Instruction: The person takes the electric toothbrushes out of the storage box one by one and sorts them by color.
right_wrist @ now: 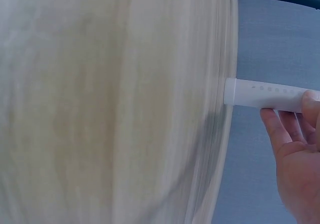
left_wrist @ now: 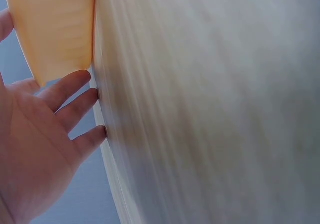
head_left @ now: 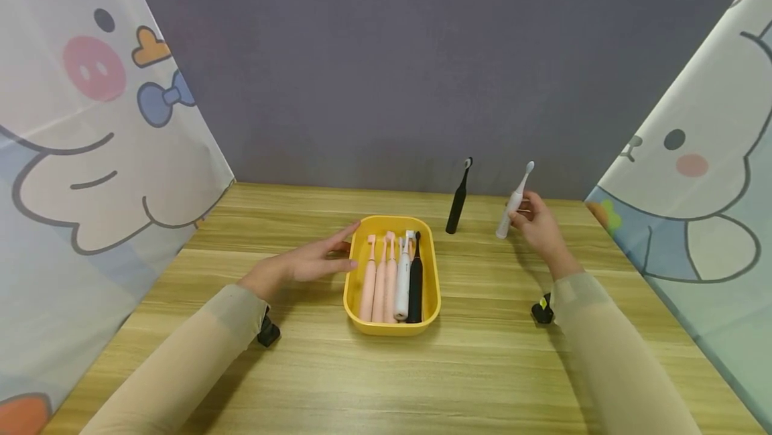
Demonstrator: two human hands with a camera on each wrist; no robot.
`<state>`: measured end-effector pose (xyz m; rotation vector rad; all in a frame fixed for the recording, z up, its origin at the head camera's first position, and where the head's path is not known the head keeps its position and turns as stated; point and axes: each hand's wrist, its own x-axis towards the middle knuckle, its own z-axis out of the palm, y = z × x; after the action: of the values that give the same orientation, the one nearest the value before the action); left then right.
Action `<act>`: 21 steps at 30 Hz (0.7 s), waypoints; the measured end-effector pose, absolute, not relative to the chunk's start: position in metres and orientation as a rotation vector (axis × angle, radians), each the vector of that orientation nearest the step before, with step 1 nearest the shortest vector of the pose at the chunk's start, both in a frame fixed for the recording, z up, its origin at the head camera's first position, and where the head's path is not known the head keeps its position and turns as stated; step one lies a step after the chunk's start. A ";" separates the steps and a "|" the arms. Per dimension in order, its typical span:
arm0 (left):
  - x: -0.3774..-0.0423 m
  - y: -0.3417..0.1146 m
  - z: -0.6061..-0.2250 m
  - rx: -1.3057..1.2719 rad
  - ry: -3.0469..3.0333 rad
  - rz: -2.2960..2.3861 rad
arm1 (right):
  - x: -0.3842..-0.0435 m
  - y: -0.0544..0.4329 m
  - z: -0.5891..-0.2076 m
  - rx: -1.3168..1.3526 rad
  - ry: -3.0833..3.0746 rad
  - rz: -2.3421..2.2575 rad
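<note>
My right hand (head_left: 539,228) pinches a white electric toothbrush (head_left: 511,212) upright at the right of the table, its base at the tabletop and its head up. In the right wrist view, thumb and fingers hold the white handle (right_wrist: 265,94). To its left a black electric toothbrush (head_left: 457,207) stands upright. My left hand (head_left: 307,262), fingers spread, rests at the left side of a yellow bin (head_left: 392,329); the left wrist view shows fingertips by the bin wall (left_wrist: 52,29). Inside lie several pink toothbrushes (head_left: 369,287), a white one (head_left: 403,287) and a black one (head_left: 415,287).
The wood-grain table (head_left: 386,381) backs onto a grey panel (head_left: 386,73). Cartoon-printed cloths stand at the left (head_left: 108,153) and right (head_left: 693,173) sides. Each wrist carries a small black camera mount.
</note>
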<state>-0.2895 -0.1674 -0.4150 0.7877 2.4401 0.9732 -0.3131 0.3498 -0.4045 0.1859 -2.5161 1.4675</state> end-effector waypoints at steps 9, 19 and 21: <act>-0.288 -0.166 -0.413 0.769 2.436 0.980 | -0.311 0.349 -0.401 0.192 -2.578 1.398; -0.288 -0.166 -0.413 0.777 2.440 0.972 | -0.308 0.350 -0.398 0.161 -2.677 1.300; -0.288 -0.166 -0.413 0.769 2.437 0.977 | -0.308 0.351 -0.399 0.159 -2.672 1.321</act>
<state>-0.2877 -0.1663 -0.4128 0.7689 2.4365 0.9769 -0.3083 0.3510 -0.3994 0.1590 -2.6725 1.3214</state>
